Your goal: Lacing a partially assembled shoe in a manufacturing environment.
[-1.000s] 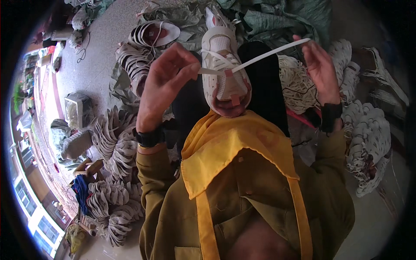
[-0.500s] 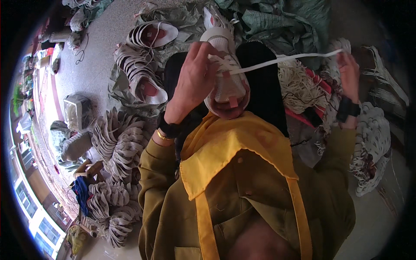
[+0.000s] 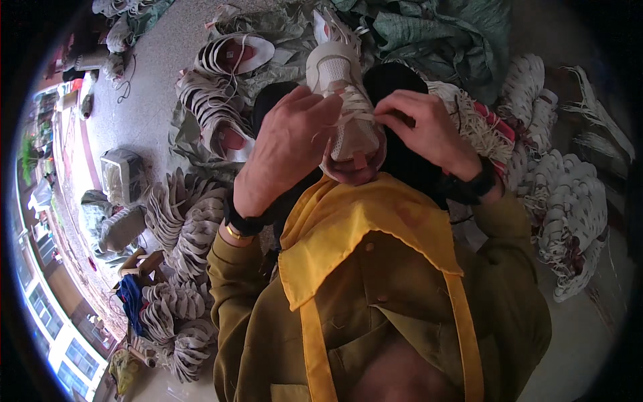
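The shoe upper [image 3: 360, 137] lies between the person's dark-clad knees, toe pointing away, with the yellow apron [image 3: 375, 221] just on its near side. It looks light, soft and pliable, its mesh likely to give under pressure, so its firmer sides seem the better hold. The white lace [image 3: 355, 116] across it looks flat and limp, probably easiest to pinch near an end. The right hand [image 3: 429, 130], at the upper's right edge, has its grip pinched on this lace. The left hand [image 3: 284, 141] touches the upper's left edge; whether its grip holds lace cannot be told.

Counted: one upper in work, two hands, one apron, two black wristbands [image 3: 469, 187], and one green sheet [image 3: 435, 47] beyond the upper to its right. Nested uppers [image 3: 207, 100] left of it overlap too closely to count.
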`<move>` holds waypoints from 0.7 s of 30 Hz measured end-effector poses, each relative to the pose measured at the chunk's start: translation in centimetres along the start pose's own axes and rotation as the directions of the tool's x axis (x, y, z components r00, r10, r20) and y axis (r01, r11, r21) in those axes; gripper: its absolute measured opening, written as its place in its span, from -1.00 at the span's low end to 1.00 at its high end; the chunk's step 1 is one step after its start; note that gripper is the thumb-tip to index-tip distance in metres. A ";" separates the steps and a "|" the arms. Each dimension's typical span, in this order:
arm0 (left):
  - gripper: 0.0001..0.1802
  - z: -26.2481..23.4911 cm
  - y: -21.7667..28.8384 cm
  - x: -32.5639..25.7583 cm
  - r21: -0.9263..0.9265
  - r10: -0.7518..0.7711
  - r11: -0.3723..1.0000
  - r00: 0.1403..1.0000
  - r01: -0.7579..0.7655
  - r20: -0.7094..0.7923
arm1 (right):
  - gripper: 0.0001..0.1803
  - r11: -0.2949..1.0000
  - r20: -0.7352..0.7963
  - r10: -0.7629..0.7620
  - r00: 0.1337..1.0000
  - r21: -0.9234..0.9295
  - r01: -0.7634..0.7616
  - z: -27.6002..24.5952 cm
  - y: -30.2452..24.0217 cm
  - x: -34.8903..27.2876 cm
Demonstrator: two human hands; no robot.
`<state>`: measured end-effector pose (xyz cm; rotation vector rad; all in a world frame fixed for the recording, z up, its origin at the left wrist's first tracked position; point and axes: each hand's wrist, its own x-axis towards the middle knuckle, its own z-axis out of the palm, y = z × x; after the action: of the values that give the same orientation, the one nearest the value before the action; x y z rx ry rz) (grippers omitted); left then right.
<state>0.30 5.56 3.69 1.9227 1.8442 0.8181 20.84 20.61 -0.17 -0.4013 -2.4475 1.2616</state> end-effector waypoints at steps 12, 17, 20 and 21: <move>-0.83 0.2 0.5 -1.5 -0.273 -0.193 0.940 0.978 0.206 0.074 | -0.91 0.962 0.098 0.186 0.978 0.186 -0.201 -0.3 -1.3 -1.8; -0.92 0.1 1.6 -1.5 0.211 -0.064 0.976 0.998 0.062 0.001 | -0.87 0.967 -0.026 0.119 0.993 0.229 -0.110 0.2 -0.8 0.2; -0.80 0.7 1.3 -1.8 0.346 -0.303 0.890 0.952 0.297 -0.040 | -0.83 0.967 0.011 0.047 0.999 0.251 -0.048 1.1 -1.1 2.0; -0.80 0.8 1.5 -1.8 0.305 -0.336 0.884 0.935 0.353 -0.111 | -0.82 0.955 0.022 0.058 0.998 0.289 -0.062 1.6 -1.2 2.7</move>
<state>2.00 3.73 3.64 1.6724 2.3854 0.4810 17.65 19.80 0.45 -0.3881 -2.2271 1.6247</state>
